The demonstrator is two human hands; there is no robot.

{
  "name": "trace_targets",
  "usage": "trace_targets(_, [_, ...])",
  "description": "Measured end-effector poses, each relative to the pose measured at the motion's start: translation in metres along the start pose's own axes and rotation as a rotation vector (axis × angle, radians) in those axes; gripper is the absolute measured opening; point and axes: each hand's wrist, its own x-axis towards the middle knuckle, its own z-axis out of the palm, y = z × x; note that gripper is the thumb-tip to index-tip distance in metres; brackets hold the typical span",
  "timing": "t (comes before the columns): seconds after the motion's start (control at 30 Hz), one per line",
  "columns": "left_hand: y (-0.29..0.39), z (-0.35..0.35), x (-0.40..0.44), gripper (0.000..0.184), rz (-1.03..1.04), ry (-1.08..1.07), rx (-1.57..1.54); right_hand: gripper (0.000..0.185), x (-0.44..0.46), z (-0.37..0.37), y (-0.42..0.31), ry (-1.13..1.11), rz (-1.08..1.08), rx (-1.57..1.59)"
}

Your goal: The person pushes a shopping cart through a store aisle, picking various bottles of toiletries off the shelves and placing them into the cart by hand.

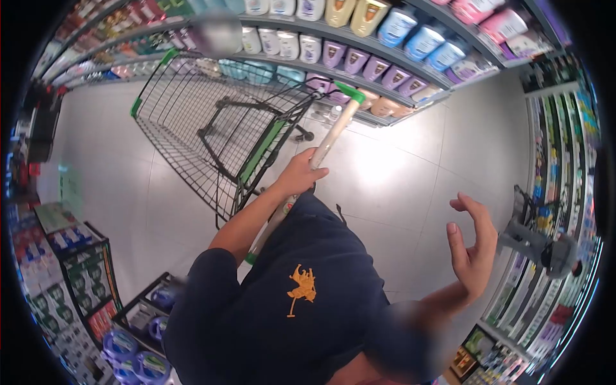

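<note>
My left hand (300,173) is wrapped round the pale handle bar (337,131) of a shopping cart. The cart's wire basket (186,122), black with green corners and a green strip, stretches away to the upper left, and no goods show inside it. My right hand (476,247) is raised in the air on the right, away from the cart. Its thumb and index finger are apart, the fingers are loosely bent, and nothing is in it. The lower middle of the view is filled by my dark shirt (327,276).
Shelves of bottles (375,70) curve along the top, close to the cart. Purple-lidded tubs (131,356) stand on a display at lower left, beside stacked boxes (80,282). Another person (545,247) is near the right-hand shelves (558,160). Pale tiled floor (391,186) lies between.
</note>
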Motion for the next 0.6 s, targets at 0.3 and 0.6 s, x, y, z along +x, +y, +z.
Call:
trace_targets(0.3, [-0.007, -0.016, 0.013, 0.056, -0.037, -0.027, -0.211, 0.052, 0.117, 0.213, 0.073, -0.058, 0.107, 0.309])
trace_targets(0.6, [-0.004, -0.016, 0.037, 0.057, -0.008, 0.017, -0.226, 0.048, 0.154, 0.302, 0.112, -0.272, -0.199, -0.111])
